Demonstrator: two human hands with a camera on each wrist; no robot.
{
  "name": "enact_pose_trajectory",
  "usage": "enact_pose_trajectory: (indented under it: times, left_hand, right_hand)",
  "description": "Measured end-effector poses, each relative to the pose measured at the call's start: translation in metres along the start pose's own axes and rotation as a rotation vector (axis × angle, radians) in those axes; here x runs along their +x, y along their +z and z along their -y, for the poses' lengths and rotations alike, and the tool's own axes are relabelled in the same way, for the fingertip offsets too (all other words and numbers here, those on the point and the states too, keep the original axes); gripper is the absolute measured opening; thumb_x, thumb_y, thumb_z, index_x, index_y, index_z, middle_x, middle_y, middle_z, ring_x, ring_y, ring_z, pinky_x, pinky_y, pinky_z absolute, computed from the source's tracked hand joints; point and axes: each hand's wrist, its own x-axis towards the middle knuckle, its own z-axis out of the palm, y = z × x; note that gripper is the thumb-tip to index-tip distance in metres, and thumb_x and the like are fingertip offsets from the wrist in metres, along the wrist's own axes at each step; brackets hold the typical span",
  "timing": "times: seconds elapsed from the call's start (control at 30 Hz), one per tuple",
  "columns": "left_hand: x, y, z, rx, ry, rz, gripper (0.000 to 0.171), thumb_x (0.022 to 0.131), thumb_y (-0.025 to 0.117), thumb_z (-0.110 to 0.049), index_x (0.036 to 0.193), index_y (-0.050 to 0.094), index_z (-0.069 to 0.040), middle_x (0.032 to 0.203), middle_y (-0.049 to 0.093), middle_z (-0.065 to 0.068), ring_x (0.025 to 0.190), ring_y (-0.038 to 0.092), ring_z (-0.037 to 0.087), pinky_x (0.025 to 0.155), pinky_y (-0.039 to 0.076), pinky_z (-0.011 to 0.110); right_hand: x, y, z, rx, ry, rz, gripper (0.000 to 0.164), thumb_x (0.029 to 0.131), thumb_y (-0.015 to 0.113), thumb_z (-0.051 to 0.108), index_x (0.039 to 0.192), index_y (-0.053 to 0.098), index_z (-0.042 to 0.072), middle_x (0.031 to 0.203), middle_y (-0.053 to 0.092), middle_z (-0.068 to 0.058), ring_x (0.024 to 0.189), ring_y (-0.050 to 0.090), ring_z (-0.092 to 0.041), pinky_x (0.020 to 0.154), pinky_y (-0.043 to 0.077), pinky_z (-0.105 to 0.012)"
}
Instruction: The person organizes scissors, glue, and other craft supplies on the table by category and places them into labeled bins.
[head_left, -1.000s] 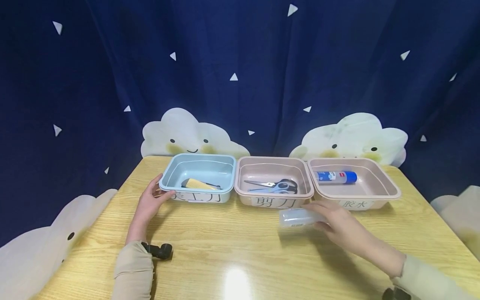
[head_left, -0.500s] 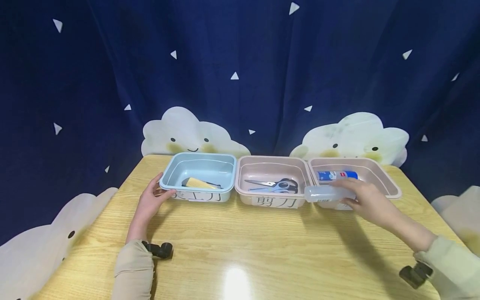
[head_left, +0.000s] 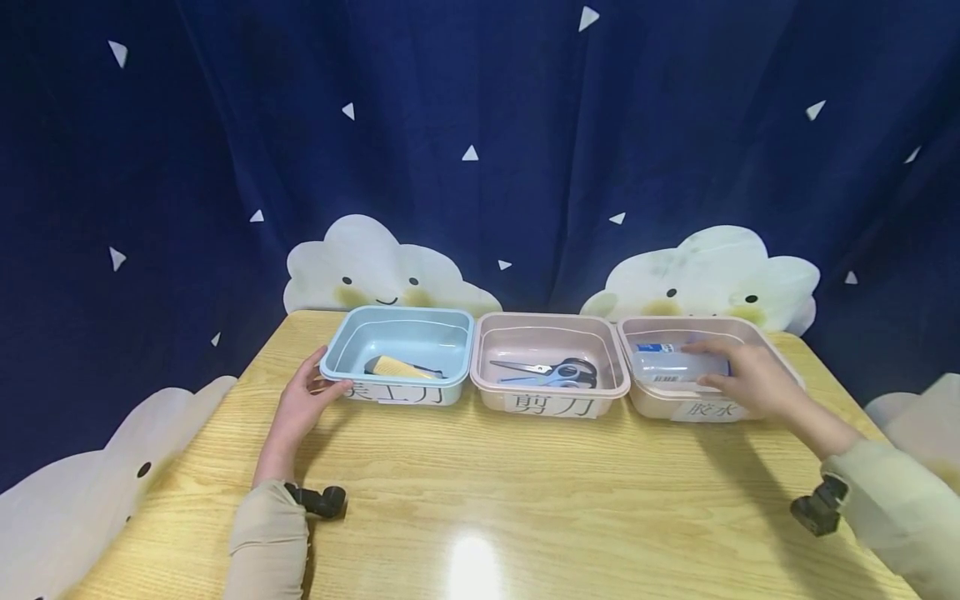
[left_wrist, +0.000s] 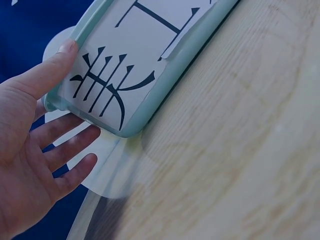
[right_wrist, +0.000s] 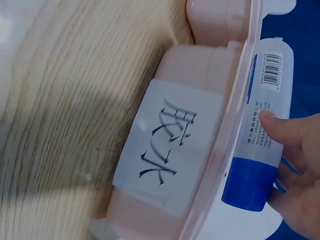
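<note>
My right hand pinches a clear glue bottle with a blue cap between thumb and fingers. It holds the bottle lying sideways over the right pink bin, whose front label reads 胶水. Another glue bottle with a blue label lies in that bin, partly hidden behind the held one. At the far left, my left hand grips the front left corner of the light blue bin. In the left wrist view its thumb presses the rim while other fingers lie under and beside the corner.
A yellow-handled cutter lies in the blue bin. Between the outer bins stands a middle pink bin holding black-handled scissors and light blue scissors. The three bins line the back of the wooden table, before a dark curtain.
My right hand has carried the glue bottle rightward and back, from in front of the middle bin to over the right bin. My left hand stays at the blue bin's corner.
</note>
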Motion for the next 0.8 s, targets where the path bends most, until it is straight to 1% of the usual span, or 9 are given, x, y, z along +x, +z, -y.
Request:
enact_pose_trajectory:
  times: [0.07, 0.23, 0.3, 0.5, 0.67, 0.8]
  left_hand:
    - [0.000, 0.001, 0.000, 0.000, 0.001, 0.001, 0.087, 0.079, 0.068, -0.039, 0.147, 0.016, -0.022, 0.139, 0.038, 0.019, 0.118, 0.043, 0.035, 0.095, 0.040, 0.047]
    - [0.001, 0.002, 0.000, 0.001, 0.006, 0.006, 0.089, 0.078, 0.068, -0.041, 0.147, 0.016, -0.022, 0.139, 0.039, 0.019, 0.118, 0.044, 0.034, 0.095, 0.040, 0.047]
    - [0.001, 0.001, 0.000, 0.002, 0.006, 0.004, 0.088, 0.078, 0.068, -0.041, 0.147, 0.016, -0.022, 0.139, 0.039, 0.019, 0.118, 0.044, 0.034, 0.095, 0.041, 0.047]
    - [0.000, 0.000, 0.000, 0.002, 0.002, 0.004, 0.089, 0.078, 0.069, -0.040, 0.147, 0.016, -0.021, 0.139, 0.039, 0.020, 0.118, 0.044, 0.035, 0.095, 0.040, 0.047]
    - [-0.001, 0.000, 0.000, -0.005, 0.000, 0.002, 0.089, 0.078, 0.069, -0.041, 0.147, 0.017, -0.021, 0.138, 0.040, 0.019, 0.117, 0.045, 0.034, 0.094, 0.041, 0.046]
    - [-0.001, 0.000, 0.001, 0.001, 0.001, 0.001, 0.088, 0.078, 0.069, -0.041, 0.147, 0.017, -0.021, 0.137, 0.040, 0.019, 0.116, 0.046, 0.033, 0.093, 0.041, 0.044]
  right_hand:
    - [0.001, 0.000, -0.006, 0.014, 0.032, 0.025, 0.042, 0.064, 0.077, -0.001, 0.104, 0.065, 0.001, 0.108, 0.061, -0.023, 0.101, 0.053, -0.040, 0.082, 0.040, -0.052]
    - [0.002, 0.000, -0.021, 0.037, 0.154, 0.117, 0.042, 0.069, 0.074, 0.002, 0.110, 0.062, -0.001, 0.113, 0.057, -0.027, 0.103, 0.051, -0.043, 0.083, 0.038, -0.057]
    - [0.002, 0.003, -0.027, 0.049, 0.180, 0.140, 0.041, 0.069, 0.073, 0.001, 0.109, 0.063, -0.001, 0.111, 0.058, -0.027, 0.102, 0.052, -0.043, 0.084, 0.038, -0.057]
    - [0.005, 0.022, -0.046, 0.066, 0.143, 0.173, 0.038, 0.065, 0.074, -0.004, 0.101, 0.066, 0.000, 0.104, 0.064, -0.020, 0.102, 0.054, -0.035, 0.086, 0.039, -0.049]
    - [0.008, 0.033, -0.052, 0.104, 0.180, 0.243, 0.037, 0.067, 0.073, -0.002, 0.104, 0.066, -0.002, 0.105, 0.063, -0.024, 0.102, 0.053, -0.040, 0.089, 0.037, -0.055]
    - [0.010, 0.038, -0.056, 0.087, 0.187, 0.253, 0.036, 0.067, 0.075, 0.002, 0.102, 0.067, -0.002, 0.103, 0.065, -0.022, 0.099, 0.055, -0.038, 0.088, 0.039, -0.054]
